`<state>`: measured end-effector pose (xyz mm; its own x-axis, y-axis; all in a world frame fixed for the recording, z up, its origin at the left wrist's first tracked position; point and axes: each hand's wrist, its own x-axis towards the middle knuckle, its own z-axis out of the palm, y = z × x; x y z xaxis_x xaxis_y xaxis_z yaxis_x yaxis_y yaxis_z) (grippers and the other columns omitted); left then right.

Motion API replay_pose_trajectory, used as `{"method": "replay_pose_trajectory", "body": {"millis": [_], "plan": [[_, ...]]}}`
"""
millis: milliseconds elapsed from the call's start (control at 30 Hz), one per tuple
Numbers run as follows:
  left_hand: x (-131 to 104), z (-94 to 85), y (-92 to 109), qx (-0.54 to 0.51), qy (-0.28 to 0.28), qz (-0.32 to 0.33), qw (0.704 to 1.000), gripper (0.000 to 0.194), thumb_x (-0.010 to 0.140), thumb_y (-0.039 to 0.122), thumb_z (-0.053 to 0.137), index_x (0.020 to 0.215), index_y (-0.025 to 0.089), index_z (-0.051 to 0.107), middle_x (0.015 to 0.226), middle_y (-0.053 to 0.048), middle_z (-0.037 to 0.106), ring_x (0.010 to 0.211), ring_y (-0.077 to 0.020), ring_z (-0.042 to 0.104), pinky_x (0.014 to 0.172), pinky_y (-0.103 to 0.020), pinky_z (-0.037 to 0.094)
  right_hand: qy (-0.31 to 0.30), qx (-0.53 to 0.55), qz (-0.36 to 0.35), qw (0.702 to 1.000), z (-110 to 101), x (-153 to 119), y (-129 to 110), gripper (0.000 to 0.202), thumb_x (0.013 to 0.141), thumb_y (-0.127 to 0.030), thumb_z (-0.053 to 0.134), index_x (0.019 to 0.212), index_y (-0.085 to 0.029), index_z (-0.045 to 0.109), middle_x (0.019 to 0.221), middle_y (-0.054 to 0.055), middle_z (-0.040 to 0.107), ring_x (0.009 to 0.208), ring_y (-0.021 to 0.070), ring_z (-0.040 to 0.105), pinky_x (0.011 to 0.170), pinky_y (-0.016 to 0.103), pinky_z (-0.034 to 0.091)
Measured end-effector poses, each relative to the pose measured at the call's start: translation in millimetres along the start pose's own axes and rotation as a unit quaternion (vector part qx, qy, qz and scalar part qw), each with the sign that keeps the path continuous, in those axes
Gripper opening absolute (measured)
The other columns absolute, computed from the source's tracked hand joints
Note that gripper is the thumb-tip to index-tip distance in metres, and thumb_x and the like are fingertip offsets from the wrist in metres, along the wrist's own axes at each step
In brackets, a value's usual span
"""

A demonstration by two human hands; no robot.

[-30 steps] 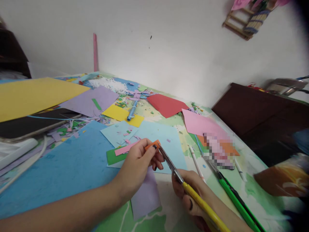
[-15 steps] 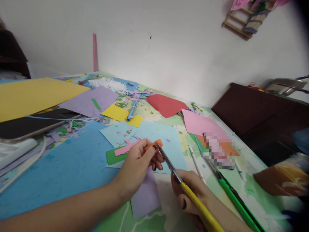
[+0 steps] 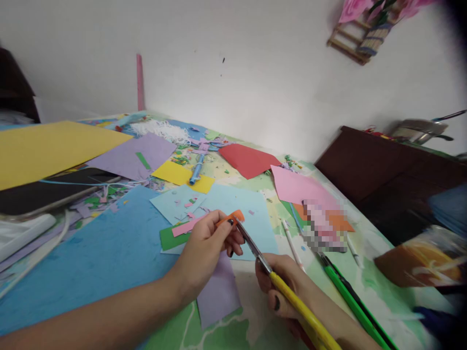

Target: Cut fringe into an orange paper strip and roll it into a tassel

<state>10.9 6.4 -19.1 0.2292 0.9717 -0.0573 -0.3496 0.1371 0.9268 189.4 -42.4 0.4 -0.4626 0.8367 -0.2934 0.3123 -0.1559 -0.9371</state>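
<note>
Between the thumb and fingers of my left hand [image 3: 209, 236] is a small piece of orange paper [image 3: 238, 215], pinched near its left end. My right hand [image 3: 286, 279] grips yellow-handled scissors [image 3: 297, 304], whose metal blades point up and left. The blade tips meet the orange paper beside my left thumb. Under my hands lie light blue paper [image 3: 255, 204], a pink strip [image 3: 184, 227] on green paper [image 3: 168, 239], and a purple sheet [image 3: 219, 296] nearer me.
A green cutter [image 3: 350, 296] and a white pen [image 3: 292, 243] lie to the right. Blue paper [image 3: 109, 253], a phone [image 3: 54, 194] and a white cable [image 3: 44, 257] are at left. Red paper [image 3: 250, 160] and paper scraps sit farther back. A plastic bag [image 3: 419, 262] stands at far right.
The view has shifted slightly. The free end of the orange paper looks more rounded at the blade tips; both hands keep their holds.
</note>
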Motion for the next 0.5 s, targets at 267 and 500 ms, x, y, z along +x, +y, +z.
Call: {"method": "replay_pose_trajectory", "body": {"millis": [267,500], "plan": [[7,-6.4,5,0.022,-0.003,0.047,0.999,0.017,0.085,0.026,0.050,0.070,0.018,0.050,0.064,0.002,0.062,0.056,-0.0104,0.057,0.057,-0.025,0.041,0.064,-0.045,0.003,0.997,10,-24,-4,0.027,0.068,-0.033,0.067,0.081,-0.017,0.051,0.059,-0.007,0.039,0.043,0.0055,0.037,0.036,0.015,0.029],[2,-6.8,16,-0.041,-0.064,0.018,0.997,0.017,0.075,0.020,0.062,0.060,0.015,0.056,0.074,-0.002,0.065,0.069,-0.0119,0.061,0.070,-0.025,0.044,0.278,-0.097,-0.042,0.955,38,-65,-1,0.026,0.073,-0.028,0.059,0.097,-0.018,0.058,0.075,-0.001,0.047,0.050,0.0091,0.047,0.048,0.022,0.044]]}}
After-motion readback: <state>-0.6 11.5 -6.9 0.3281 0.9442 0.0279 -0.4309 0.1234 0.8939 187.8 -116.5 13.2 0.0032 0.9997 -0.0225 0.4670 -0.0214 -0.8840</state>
